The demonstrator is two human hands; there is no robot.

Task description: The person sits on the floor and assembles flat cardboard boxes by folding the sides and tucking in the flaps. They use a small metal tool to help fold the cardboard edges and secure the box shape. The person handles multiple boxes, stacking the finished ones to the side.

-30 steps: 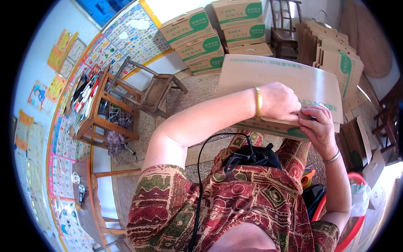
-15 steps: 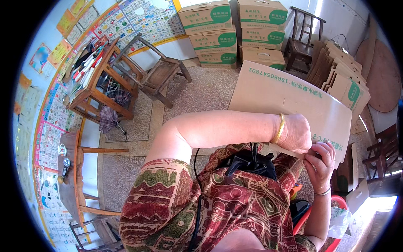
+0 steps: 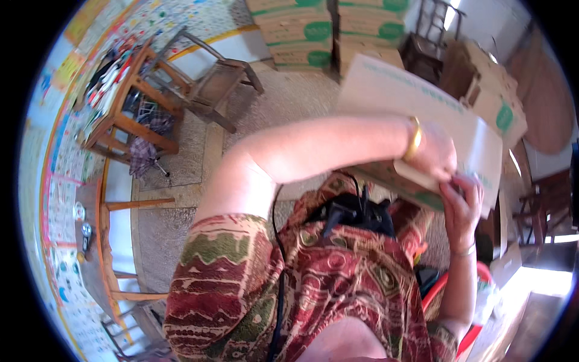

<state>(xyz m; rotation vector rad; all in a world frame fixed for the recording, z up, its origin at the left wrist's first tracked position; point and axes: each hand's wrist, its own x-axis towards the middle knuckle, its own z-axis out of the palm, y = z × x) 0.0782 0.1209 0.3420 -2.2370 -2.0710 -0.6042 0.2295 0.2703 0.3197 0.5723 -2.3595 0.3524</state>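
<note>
Flat cardboard sheet (image 3: pixel 422 114) above the lap, both hands at its near right edge. Stacked boxes (image 3: pixel 313 30) behind it; wooden chair (image 3: pixel 211 84) on floor to the left.

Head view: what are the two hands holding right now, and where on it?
Both grip a flat cardboard box at its near lower edge: left hand on a folded flap, right hand just below, at the corner.

I see a tan carton (image 3: pixel 416 102) with green print, a gold bangle (image 3: pixel 414 139), and a red-and-green patterned dress (image 3: pixel 313 283) (paisley-like), beside brown wooden chairs (image 3: pixel 211 84).
</note>
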